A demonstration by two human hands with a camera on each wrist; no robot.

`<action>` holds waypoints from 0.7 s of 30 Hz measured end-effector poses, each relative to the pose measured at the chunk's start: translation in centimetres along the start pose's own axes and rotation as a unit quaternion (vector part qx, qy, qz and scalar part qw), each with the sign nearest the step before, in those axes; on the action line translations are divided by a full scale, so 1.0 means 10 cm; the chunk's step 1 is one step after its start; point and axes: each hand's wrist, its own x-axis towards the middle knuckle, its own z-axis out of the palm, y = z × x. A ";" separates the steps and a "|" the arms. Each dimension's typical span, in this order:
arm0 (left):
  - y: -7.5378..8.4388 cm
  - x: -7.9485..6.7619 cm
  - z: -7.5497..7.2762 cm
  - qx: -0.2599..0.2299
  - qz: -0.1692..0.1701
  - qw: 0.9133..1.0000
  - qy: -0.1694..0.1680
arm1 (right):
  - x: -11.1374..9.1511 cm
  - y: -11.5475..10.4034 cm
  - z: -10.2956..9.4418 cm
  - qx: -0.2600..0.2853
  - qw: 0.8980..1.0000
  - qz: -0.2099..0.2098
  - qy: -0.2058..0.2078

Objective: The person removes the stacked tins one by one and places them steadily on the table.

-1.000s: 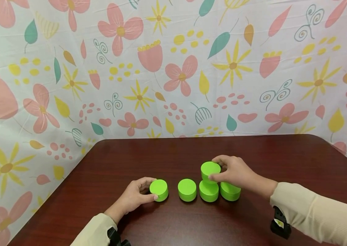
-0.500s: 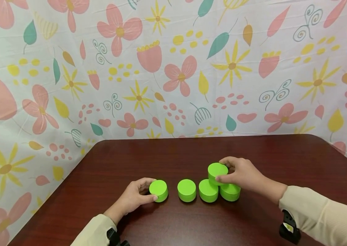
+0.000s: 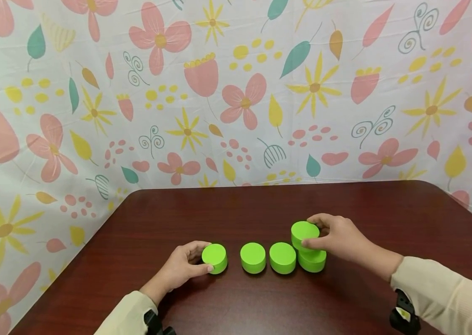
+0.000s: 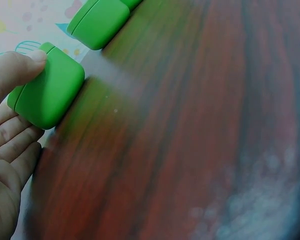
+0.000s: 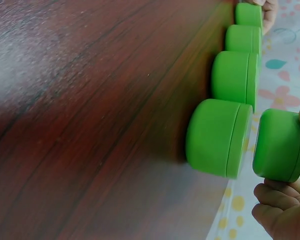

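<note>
In the head view my left hand (image 3: 180,266) grips the leftmost green round lidded jar (image 3: 216,259), which stands on the table. In the left wrist view its thumb lies against that jar (image 4: 57,90). With thumb and fingers, my right hand (image 3: 346,239) holds another green lidded jar (image 3: 304,232) above the rightmost standing jar (image 3: 313,262). A narrow gap parts the held jar (image 5: 277,145) from the jar beneath (image 5: 217,137) in the right wrist view. Two more green jars stand between, a left one (image 3: 253,258) and a right one (image 3: 282,258).
A dark red-brown wood-grain table (image 3: 227,302) carries the jars in a row. Behind it hangs a white cloth (image 3: 236,139) printed with flowers and leaves. Each wrist wears a black strap device, such as the right one (image 3: 404,314).
My right hand has carried its jar rightward, from above the jar second from the right to above the rightmost one. The left hand and its jar have stayed put.
</note>
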 end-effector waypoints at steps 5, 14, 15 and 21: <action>0.00 0.01 0.00 0.001 0.002 1.000 -0.001 | -0.04 0.04 -0.05 -0.005 1.000 0.004 0.009; -0.01 0.01 0.01 -0.001 0.001 1.000 0.002 | -0.12 0.15 -0.13 -0.016 0.999 0.017 0.022; -0.01 0.01 0.01 -0.001 0.001 1.000 0.002 | -0.13 0.16 -0.14 -0.017 0.999 0.018 0.023; -0.01 0.01 0.00 0.004 0.002 1.000 0.004 | -0.18 0.22 -0.17 -0.017 0.999 0.029 0.031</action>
